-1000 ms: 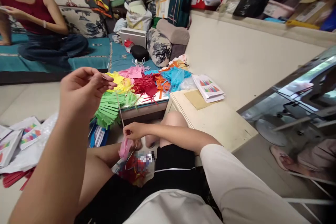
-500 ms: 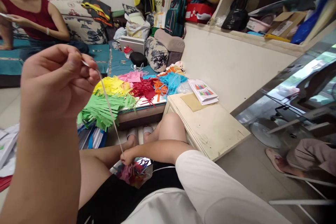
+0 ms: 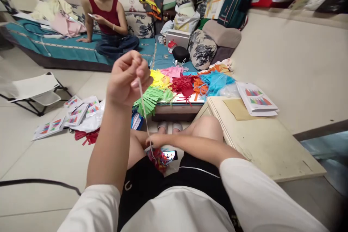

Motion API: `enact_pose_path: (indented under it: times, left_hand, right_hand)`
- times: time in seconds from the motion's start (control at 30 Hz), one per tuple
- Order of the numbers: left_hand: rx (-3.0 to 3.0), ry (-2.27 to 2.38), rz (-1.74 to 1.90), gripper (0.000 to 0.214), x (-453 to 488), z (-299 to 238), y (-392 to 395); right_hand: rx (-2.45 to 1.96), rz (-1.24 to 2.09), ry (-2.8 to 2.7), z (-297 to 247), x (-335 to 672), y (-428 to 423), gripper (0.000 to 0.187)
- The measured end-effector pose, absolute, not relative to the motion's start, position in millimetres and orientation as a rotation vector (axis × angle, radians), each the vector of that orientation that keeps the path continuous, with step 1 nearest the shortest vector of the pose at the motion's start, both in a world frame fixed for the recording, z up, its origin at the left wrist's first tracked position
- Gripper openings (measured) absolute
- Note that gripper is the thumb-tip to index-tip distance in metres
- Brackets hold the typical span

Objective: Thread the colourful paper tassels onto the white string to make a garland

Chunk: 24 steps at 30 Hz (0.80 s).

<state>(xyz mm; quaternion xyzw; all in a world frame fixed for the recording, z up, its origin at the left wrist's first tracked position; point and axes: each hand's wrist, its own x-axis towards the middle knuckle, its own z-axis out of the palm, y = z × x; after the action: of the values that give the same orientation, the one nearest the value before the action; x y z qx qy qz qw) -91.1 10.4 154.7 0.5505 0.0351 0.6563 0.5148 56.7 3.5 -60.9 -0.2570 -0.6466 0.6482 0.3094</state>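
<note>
My left hand (image 3: 129,78) is raised in front of me, its fingers pinched on the upper end of a thin white string (image 3: 144,112). The string runs slanting down to my right hand (image 3: 157,140), low between my knees, whose fingers are closed around it. Below the right hand, the string's lower part reaches a bunch of multicoloured paper strips (image 3: 160,157) in my lap area. Beside that bunch lies a phone (image 3: 171,155) with a lit screen. Fringed paper in green (image 3: 148,99), yellow (image 3: 159,79), red (image 3: 184,85) and blue (image 3: 217,81) is heaped beyond my knees.
A wooden cabinet (image 3: 272,145) stands at my right, with printed sheets (image 3: 257,99) on top. More sheets (image 3: 77,114) and red paper strips (image 3: 88,136) lie on the floor at left, near a folding stool (image 3: 35,87). Another person (image 3: 104,14) sits on the teal sofa (image 3: 73,49).
My view has swung left and drawn back, showing more floor and sofa. The left hand now appears farther from the camera. Both hands keep hold of the string.
</note>
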Motion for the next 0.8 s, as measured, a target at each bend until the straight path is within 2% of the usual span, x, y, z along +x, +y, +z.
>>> enact_pose_path:
  times: [0.07,0.13,0.2,0.3,0.43,0.53,0.67,0.8]
  left_hand:
    - [1.401,0.326,1.564,0.044,-95.1,134.0,22.1]
    - [1.453,0.548,1.486,0.046,-95.8,110.2,36.1]
    - [1.469,0.708,1.374,0.052,-93.1,85.1,50.8]
    - [1.404,0.814,1.278,0.061,-85.4,48.5,69.6]
    - [1.226,0.800,1.243,0.067,-78.8,6.7,93.1]
    - [1.199,0.969,1.258,0.054,-79.3,-18.3,128.0]
    - [1.424,1.764,1.133,0.019,-83.0,-44.8,202.1]
    - [1.569,2.026,0.935,0.013,-84.5,-69.7,264.3]
  right_hand:
    - [-0.617,1.926,-1.711,-39.2,64.7,25.1,0.008]
    - [-0.495,2.156,-1.551,-11.0,76.1,45.9,0.026]
    - [-0.418,2.263,-1.316,14.2,87.4,60.4,0.034]
    - [-0.613,2.127,-1.207,27.3,96.2,68.6,0.020]
    - [-0.784,2.003,-1.135,4.0,93.1,72.5,0.033]
    - [-0.787,1.967,-1.133,-12.4,89.0,82.4,0.036]
    - [-0.787,1.889,-1.053,-11.8,90.8,97.8,0.033]
    - [-0.739,1.805,-0.983,2.6,109.4,107.2,0.033]
